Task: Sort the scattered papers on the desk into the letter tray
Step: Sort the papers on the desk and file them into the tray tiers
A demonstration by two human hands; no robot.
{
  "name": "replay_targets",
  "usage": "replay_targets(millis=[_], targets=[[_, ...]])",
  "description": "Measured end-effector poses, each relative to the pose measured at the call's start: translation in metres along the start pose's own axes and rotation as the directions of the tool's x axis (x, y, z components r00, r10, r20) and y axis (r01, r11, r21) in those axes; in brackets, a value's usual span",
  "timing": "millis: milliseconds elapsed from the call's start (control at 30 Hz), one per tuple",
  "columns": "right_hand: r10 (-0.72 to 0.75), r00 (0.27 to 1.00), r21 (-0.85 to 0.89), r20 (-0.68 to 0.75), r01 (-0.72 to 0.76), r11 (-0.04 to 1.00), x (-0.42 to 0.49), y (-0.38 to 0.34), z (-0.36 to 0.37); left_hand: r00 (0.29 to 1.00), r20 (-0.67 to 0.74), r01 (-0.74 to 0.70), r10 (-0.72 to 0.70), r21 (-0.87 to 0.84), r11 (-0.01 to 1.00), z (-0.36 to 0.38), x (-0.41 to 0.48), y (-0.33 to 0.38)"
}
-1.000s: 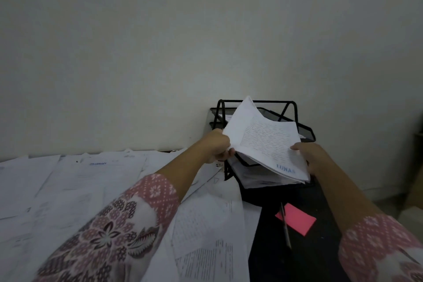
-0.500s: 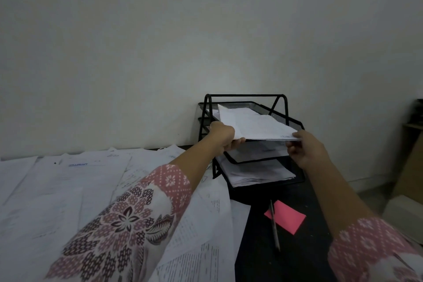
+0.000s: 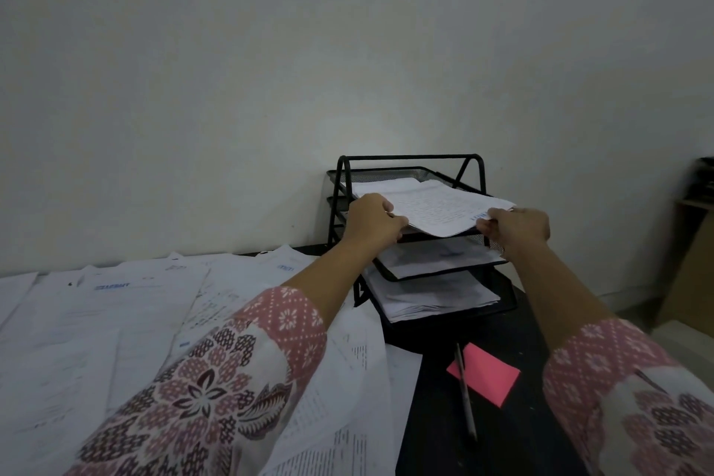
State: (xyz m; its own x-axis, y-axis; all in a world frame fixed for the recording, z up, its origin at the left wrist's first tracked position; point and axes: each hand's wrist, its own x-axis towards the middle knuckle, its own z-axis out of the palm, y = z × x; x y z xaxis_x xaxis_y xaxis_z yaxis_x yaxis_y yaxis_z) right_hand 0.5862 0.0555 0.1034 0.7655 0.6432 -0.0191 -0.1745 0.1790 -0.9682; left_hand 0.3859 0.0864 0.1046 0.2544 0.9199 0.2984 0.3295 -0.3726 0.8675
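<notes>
A black wire letter tray point(image 3: 409, 159) with three tiers stands on the dark desk against the wall. A handwritten sheaf of papers point(image 3: 436, 207) lies flat in the top tier, its front edge hanging out over the rim. My left hand point(image 3: 371, 221) pinches its left front corner and my right hand point(image 3: 515, 225) pinches its right front corner. The middle tier papers point(image 3: 436, 257) and the bottom tier stack point(image 3: 432, 296) lie below. Several scattered white papers point(image 3: 116, 313) cover the desk to the left.
A pink sticky note point(image 3: 488, 373) and a pen point(image 3: 465, 396) lie on the dark desk point(image 3: 444, 437) in front of the tray. A wooden shelf point(image 3: 691, 205) stands at the far right beside the wall.
The sheaf was held up tilted in front of the tray; both hands have lowered it flat and slid it back into the top tier.
</notes>
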Motion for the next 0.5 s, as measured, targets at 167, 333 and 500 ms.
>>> replay_targets(millis=[167,333,500], targets=[[-0.027,0.997,-0.082,0.077,0.033,0.996,-0.002,0.002,0.001,0.999,0.022,-0.028,0.027,0.09,0.996,0.001,0.001,0.0],[-0.046,0.998,-0.166,0.043,0.053,0.985,-0.007,0.004,0.007,0.997,0.047,-0.06,0.055,0.108,0.992,0.0,-0.001,0.0],[-0.167,0.985,-0.203,0.039,0.171,0.964,-0.024,0.006,0.019,0.998,-0.003,-0.069,0.069,0.001,0.998,-0.014,-0.01,-0.008]])
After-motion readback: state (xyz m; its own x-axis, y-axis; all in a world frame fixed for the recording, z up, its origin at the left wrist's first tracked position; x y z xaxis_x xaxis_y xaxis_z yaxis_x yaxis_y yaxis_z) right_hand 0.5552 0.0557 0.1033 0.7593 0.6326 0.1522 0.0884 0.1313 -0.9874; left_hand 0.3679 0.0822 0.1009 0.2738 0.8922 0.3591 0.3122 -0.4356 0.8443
